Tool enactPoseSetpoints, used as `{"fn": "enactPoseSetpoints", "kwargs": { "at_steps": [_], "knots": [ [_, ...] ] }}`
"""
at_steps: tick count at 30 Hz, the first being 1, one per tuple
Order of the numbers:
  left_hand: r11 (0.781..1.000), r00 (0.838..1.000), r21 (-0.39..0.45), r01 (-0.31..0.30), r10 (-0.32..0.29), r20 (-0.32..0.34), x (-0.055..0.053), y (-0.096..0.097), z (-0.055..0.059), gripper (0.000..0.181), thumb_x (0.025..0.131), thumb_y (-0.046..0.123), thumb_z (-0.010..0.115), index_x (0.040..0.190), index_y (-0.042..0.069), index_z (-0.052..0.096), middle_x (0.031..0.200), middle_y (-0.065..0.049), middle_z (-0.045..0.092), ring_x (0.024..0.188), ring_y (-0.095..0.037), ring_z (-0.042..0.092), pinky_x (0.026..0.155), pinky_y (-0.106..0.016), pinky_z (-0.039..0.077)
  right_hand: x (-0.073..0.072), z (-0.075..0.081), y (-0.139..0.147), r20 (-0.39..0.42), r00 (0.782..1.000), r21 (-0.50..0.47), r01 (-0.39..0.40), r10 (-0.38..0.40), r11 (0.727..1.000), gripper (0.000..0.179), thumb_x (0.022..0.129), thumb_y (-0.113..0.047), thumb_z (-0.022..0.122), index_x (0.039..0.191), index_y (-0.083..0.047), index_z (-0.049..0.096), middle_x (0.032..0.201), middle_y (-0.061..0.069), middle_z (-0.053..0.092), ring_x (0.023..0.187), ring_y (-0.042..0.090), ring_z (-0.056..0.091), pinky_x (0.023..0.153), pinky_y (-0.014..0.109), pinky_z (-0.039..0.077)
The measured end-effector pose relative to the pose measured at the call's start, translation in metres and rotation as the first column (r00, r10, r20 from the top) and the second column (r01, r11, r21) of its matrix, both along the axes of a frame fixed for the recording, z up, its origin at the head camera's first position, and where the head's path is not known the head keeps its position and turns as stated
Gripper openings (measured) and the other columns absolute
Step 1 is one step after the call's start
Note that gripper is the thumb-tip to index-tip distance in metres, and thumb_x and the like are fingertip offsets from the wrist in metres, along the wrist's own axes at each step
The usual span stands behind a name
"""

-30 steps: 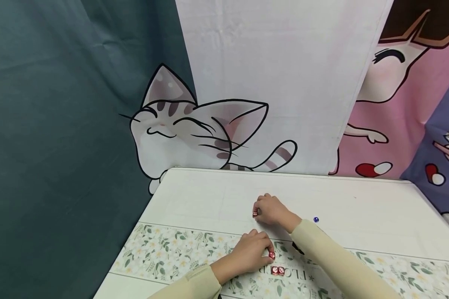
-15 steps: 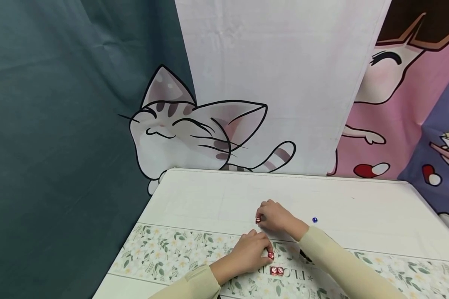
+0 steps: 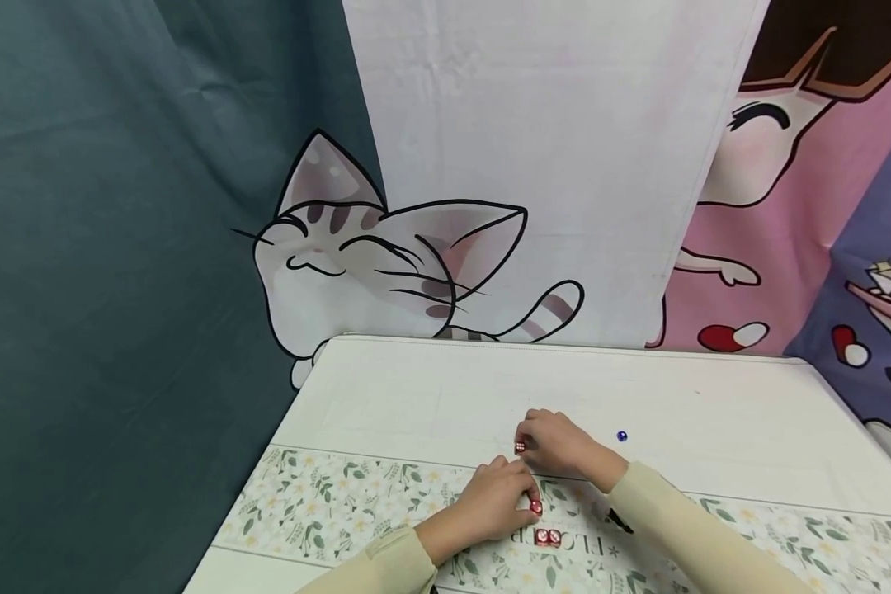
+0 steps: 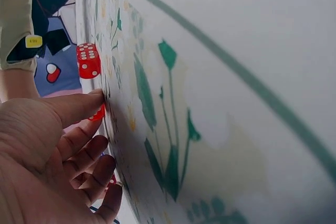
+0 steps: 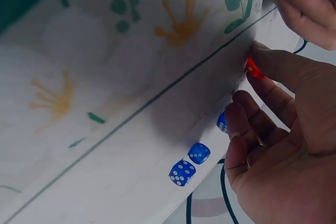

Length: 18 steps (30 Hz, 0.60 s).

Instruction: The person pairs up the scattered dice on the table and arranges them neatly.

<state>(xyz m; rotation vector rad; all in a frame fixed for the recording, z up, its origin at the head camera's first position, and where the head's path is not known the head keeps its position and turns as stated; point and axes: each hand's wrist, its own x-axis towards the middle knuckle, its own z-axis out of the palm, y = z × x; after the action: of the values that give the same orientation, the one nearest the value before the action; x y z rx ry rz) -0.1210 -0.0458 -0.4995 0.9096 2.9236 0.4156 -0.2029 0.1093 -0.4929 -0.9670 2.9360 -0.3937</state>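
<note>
My left hand (image 3: 496, 501) pinches a red die (image 3: 536, 506) between thumb and forefinger, low over the flowered band of the cloth. In the left wrist view that die (image 4: 97, 114) shows only partly behind the thumb. Just nearer to me, two red dice (image 3: 548, 538) sit side by side on the printed lettering. My right hand (image 3: 557, 443) holds another red die (image 3: 520, 448) in its fingertips, beyond the left hand near the band's far line. Its thumb hides much of this die (image 5: 253, 68) in the right wrist view.
Blue dice (image 3: 622, 436) lie on the white cloth right of the right hand. The right wrist view shows two blue dice (image 5: 190, 164) together and a third (image 5: 222, 123) partly behind the fingers. A cartoon curtain (image 3: 564, 165) hangs behind the table (image 3: 386, 388).
My right hand has come toward me and slightly right with its red die, closer to the left hand. The left hand and the paired red dice stay nearly in place.
</note>
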Motion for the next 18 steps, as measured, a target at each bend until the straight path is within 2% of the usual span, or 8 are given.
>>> {"fn": "enactPoseSetpoints", "kwargs": {
  "at_steps": [8,18],
  "knots": [
    [1.000,1.000,0.004,0.009,-0.009,0.007,-0.001,-0.002,-0.003,0.014,0.078,0.044,0.071,0.084,0.035,0.061,0.097,0.021,0.053,0.080,-0.003,0.039,0.066,-0.024,0.031,0.007,-0.003,0.007,0.068,0.996,0.025,0.062,-0.064,0.998,0.011,0.077,-0.030,0.074,0.080,-0.026,0.064,0.086,-0.011,0.052,0.079,0.009,0.047,0.080,0.039,0.041],
    [1.000,1.000,0.008,0.015,-0.015,-0.019,-0.002,-0.002,-0.004,0.014,0.077,0.044,0.072,0.082,0.037,0.061,0.093,0.021,0.052,0.078,-0.002,0.039,0.064,-0.023,0.031,0.019,-0.001,0.021,0.134,0.987,-0.016,0.090,-0.087,0.996,0.013,0.077,-0.027,0.074,0.081,-0.026,0.061,0.088,-0.011,0.049,0.074,0.008,0.046,0.070,0.032,0.041]
  ]
}}
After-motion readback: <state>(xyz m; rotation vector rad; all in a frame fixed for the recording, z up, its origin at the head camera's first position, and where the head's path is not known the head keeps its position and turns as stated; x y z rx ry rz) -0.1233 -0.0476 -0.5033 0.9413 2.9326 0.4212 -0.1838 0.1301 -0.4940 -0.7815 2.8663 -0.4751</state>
